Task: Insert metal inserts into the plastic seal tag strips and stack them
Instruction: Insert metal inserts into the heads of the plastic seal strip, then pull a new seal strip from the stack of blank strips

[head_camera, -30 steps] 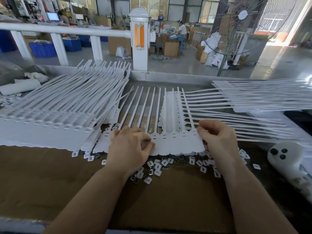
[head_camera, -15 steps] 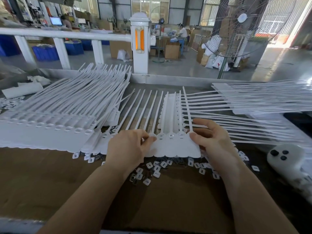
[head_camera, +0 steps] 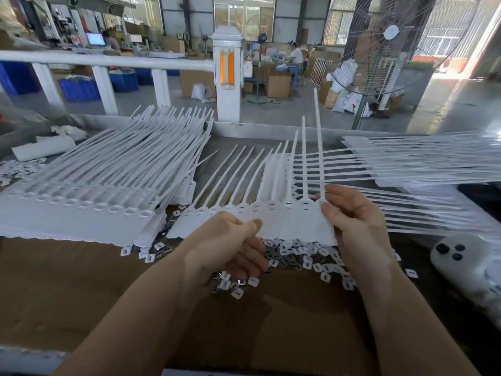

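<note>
A white plastic seal tag strip (head_camera: 287, 221), a row of joined tags with long thin tails, is lifted off the table and tilted up at its right end. My left hand (head_camera: 230, 245) pinches its lower edge near the middle, thumb on top. My right hand (head_camera: 352, 221) grips its right end, fingers by the base of the last tail. Small metal inserts (head_camera: 292, 256) in white and grey lie scattered on the brown cardboard beneath the strip. A tall stack of finished-looking strips (head_camera: 81, 202) sits at the left.
Another pile of strips (head_camera: 423, 164) fans out at the right. A white device with black buttons (head_camera: 461, 261) lies at the right edge. A metal table rim (head_camera: 271, 131) runs behind. Beyond it stand a white post, a railing and a floor fan.
Both hands have lifted the strip off the table. Its right end has risen and the tails now point upward. My left thumb has slid onto the strip's lower edge.
</note>
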Available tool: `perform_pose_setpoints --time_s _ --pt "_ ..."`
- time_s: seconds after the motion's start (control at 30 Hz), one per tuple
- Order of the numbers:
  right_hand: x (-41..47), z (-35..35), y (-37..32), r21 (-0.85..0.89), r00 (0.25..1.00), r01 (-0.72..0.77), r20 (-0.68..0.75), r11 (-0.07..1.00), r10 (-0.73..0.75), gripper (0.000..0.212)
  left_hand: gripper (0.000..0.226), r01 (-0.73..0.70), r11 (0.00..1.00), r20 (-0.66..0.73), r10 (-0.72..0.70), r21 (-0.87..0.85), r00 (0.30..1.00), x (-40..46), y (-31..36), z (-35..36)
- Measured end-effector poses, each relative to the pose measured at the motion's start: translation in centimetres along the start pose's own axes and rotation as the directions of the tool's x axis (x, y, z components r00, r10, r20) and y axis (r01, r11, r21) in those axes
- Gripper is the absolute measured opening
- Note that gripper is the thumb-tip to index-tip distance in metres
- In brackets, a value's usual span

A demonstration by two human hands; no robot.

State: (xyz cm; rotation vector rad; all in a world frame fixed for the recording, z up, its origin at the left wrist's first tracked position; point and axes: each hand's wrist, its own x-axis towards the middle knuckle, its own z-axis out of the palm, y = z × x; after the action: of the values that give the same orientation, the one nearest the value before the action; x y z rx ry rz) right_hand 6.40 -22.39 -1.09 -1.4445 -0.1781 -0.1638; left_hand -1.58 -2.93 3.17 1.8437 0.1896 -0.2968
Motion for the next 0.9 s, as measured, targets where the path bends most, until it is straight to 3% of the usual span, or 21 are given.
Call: perform_pose_setpoints --time_s 0.1,0.17,0.23,0.37,0.47,0.6,0.73,0.9 --pt "0.0 0.0 -0.2 0.016 0.998 0.04 -0.051 0.999 -0.039 0.03 0.035 0.013 0.92 -0.012 -0.019 -0.392 1.0 0.0 -0.1 1.5" --pt "0.0 0.0 -0.4 0.046 0.995 0.061 -0.077 0.997 -0.058 0.032 0.024 -0.009 0.727 -0.046 -0.031 -0.686 0.998 0.5 -0.1 2.9" --pt "-0.2 0.1 -0.7 0.074 0.995 0.079 -0.07 0.994 -0.074 0.035 0.012 -0.044 0.571 -0.083 -0.042 -0.82 0.996 1.2 0.0 4.2" --pt "-0.5 0.2 -0.8 0.068 0.996 0.08 -0.029 0.994 -0.079 0.035 0.007 -0.071 0.517 -0.142 -0.1 -0.853 0.985 3.0 0.9 5.7" --pt "-0.5 0.1 -0.8 0.079 0.998 0.057 -0.017 0.995 -0.056 0.034 0.027 -0.128 0.536 -0.244 -0.152 -0.835 0.958 4.3 1.4 6.3" --pt "-0.5 0.1 -0.8 0.122 0.999 0.034 -0.015 0.992 -0.032 0.034 0.034 -0.226 0.587 -0.325 -0.068 -0.777 0.943 5.3 1.3 6.1" --pt "-0.4 0.2 -0.9 0.12 0.999 0.026 -0.04 0.992 -0.022 0.033 0.04 -0.238 0.6 -0.308 -0.015 -0.764 0.951 6.3 1.2 4.7" --pt "-0.6 0.4 -0.7 -0.023 0.995 0.058 -0.085 0.998 -0.06 0.031 0.027 -0.169 0.701 -0.236 0.002 -0.692 0.972 7.6 1.2 3.5"
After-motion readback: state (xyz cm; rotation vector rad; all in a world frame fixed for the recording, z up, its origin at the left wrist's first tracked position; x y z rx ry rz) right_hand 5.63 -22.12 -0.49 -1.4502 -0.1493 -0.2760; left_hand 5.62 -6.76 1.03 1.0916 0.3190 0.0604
